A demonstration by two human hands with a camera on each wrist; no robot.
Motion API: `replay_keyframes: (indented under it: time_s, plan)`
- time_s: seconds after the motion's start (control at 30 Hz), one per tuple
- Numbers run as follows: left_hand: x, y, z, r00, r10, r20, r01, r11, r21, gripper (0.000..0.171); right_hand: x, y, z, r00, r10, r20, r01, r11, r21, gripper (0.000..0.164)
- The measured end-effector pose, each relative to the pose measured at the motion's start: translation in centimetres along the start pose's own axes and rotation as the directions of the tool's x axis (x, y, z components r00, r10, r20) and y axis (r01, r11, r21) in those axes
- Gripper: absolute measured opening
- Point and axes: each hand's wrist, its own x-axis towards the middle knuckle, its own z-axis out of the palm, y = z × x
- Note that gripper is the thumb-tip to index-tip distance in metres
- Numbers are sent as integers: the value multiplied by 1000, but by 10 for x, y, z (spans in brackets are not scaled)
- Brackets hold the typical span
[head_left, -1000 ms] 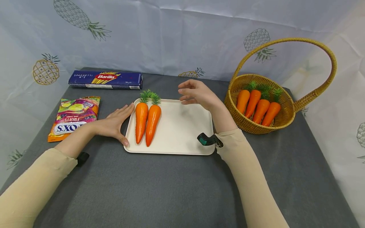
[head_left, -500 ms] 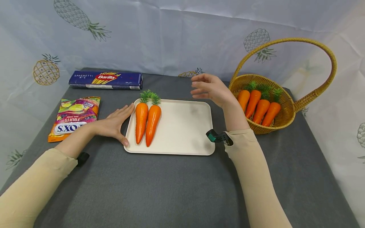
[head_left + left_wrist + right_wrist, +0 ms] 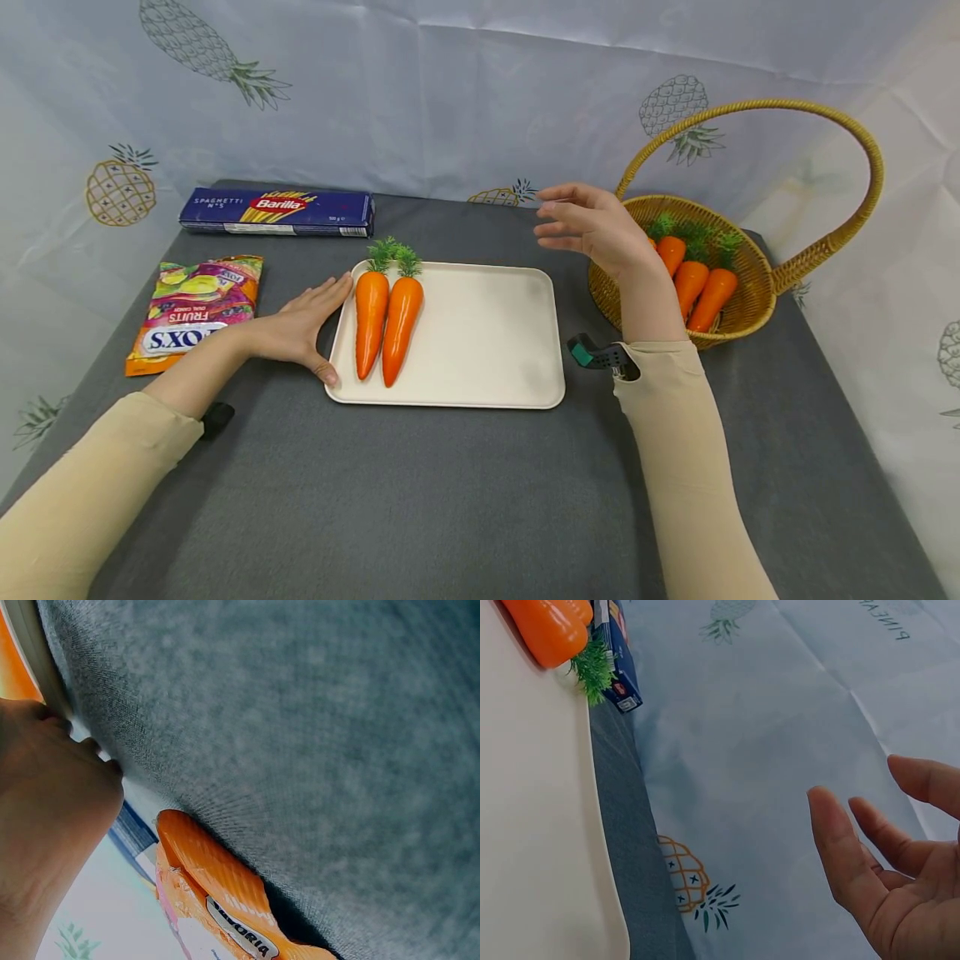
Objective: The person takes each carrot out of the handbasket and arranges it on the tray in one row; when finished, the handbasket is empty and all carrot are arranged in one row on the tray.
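Note:
Two orange carrots with green tops, a left one [image 3: 371, 321] and a right one [image 3: 402, 329], lie side by side on the left part of a cream tray [image 3: 487, 342]. My left hand [image 3: 303, 329] touches the tray's left edge with thumb and fingers spread. In the air between the tray and a wicker basket [image 3: 753, 308], my right hand [image 3: 600, 229] holds nothing, its fingers loosely bent. Several more carrots [image 3: 712, 300] lie in the basket, partly hidden by my right hand and wrist.
A blue spaghetti box [image 3: 277, 212] lies at the back left. In front of it is a candy bag [image 3: 197, 312], close to my left forearm. The basket's tall handle [image 3: 862, 158] arches over its opening. A patterned cloth [image 3: 465, 100] hangs behind the table.
My right hand has moved right, from above the tray toward the basket, and now covers part of the carrots there. The left hand, the tray and its two carrots have stayed put.

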Motion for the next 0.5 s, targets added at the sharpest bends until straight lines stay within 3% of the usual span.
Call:
replay_keyframes:
  time_s: [0.37,0.5]
  plan:
    - [1,0,0,1000,8,-2,-8,1000,-3,145,-12,-3,-24,1000,-22,-15,23,997,68,42]
    - [1,-1,1,1000,9,-7,-9,1000,-5,145,-18,-3,-33,999,-22,-26,24,994,103,38]
